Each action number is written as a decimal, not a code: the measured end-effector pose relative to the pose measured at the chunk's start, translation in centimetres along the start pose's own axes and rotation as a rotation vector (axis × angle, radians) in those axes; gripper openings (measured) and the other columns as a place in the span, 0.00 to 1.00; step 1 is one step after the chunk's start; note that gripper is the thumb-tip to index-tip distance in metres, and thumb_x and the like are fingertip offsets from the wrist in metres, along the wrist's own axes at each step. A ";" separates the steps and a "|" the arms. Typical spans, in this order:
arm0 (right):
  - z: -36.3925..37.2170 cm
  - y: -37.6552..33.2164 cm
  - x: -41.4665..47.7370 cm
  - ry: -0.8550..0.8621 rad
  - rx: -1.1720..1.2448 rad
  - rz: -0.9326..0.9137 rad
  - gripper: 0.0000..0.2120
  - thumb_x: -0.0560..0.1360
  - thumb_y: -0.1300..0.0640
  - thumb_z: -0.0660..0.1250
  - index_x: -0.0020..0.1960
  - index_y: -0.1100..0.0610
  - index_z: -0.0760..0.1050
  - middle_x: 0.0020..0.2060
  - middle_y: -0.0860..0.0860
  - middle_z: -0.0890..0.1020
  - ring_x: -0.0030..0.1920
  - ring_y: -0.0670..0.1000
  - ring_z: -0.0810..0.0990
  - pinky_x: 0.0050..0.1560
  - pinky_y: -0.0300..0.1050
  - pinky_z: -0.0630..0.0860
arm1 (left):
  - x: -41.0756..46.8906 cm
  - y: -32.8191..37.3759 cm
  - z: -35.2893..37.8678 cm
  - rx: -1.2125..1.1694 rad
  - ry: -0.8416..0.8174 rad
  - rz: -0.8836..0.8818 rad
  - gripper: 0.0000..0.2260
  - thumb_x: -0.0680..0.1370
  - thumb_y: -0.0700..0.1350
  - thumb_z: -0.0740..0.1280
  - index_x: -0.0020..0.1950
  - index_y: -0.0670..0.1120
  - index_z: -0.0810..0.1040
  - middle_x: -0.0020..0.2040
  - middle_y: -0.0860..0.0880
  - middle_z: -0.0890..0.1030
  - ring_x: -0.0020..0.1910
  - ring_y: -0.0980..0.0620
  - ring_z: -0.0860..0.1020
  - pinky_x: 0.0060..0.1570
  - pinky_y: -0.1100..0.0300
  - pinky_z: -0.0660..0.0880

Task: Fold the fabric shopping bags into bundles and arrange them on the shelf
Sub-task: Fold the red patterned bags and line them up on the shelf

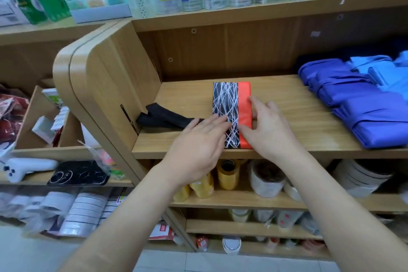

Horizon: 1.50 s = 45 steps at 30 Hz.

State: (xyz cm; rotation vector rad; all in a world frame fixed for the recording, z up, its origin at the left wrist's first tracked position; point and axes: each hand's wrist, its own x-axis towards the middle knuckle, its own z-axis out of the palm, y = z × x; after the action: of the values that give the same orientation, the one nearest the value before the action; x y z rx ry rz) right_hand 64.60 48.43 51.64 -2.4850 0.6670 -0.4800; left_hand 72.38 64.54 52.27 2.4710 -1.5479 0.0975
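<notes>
1. Pressing both hands down on the patterned bag [229, 99], close together yet not touching each other, neither clamped round anything
2. Laying the left hand [196, 146] palm down, fingers straight, across the near left edge of the black-and-white panel
3. Spreading the right hand [267, 126] along the right edge of the orange stripe, thumb resting on the orange
4. Lying lengthwise on the wooden shelf [287, 130], folded to a narrow strip, near end at the front lip, black handles [163, 115] trailing left
5. Noting, well apart to the right, a stack of folded blue bags [357, 104]
6. Judging the step: mid-fold, strip smoothed flat but not yet made into a bundle
7. Calling next, most likely, for bringing the handles in over the strip, then folding or rolling it end over end with the creases held down, and setting the bundle beside the blue stack
</notes>
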 end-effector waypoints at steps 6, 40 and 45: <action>-2.4 0.4 2.6 -0.314 0.204 0.068 0.52 0.68 0.47 0.77 0.80 0.47 0.46 0.71 0.53 0.69 0.70 0.55 0.69 0.72 0.53 0.64 | -1.2 -0.5 0.1 0.060 0.020 0.102 0.27 0.79 0.55 0.66 0.76 0.50 0.65 0.76 0.51 0.66 0.76 0.53 0.62 0.75 0.52 0.58; -0.5 -2.9 -2.1 0.503 0.832 0.002 0.08 0.71 0.63 0.54 0.44 0.56 0.71 0.30 0.44 0.71 0.31 0.41 0.69 0.32 0.38 0.66 | 0.2 4.7 -1.0 -0.700 0.149 -0.218 0.14 0.81 0.50 0.63 0.63 0.50 0.63 0.46 0.54 0.77 0.45 0.53 0.79 0.48 0.46 0.78; -0.7 -2.6 -2.4 0.471 0.725 -0.082 0.13 0.70 0.65 0.53 0.44 0.54 0.74 0.37 0.46 0.74 0.39 0.41 0.72 0.41 0.33 0.68 | -0.1 5.2 -0.2 -0.608 0.268 -0.193 0.13 0.81 0.47 0.64 0.61 0.50 0.63 0.42 0.51 0.77 0.40 0.47 0.79 0.42 0.42 0.77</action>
State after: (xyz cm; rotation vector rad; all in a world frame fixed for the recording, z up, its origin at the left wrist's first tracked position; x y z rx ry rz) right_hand 63.24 51.35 53.19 -1.7220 0.4455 -1.1311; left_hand 67.72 62.53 53.21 2.0076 -1.0273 -0.0651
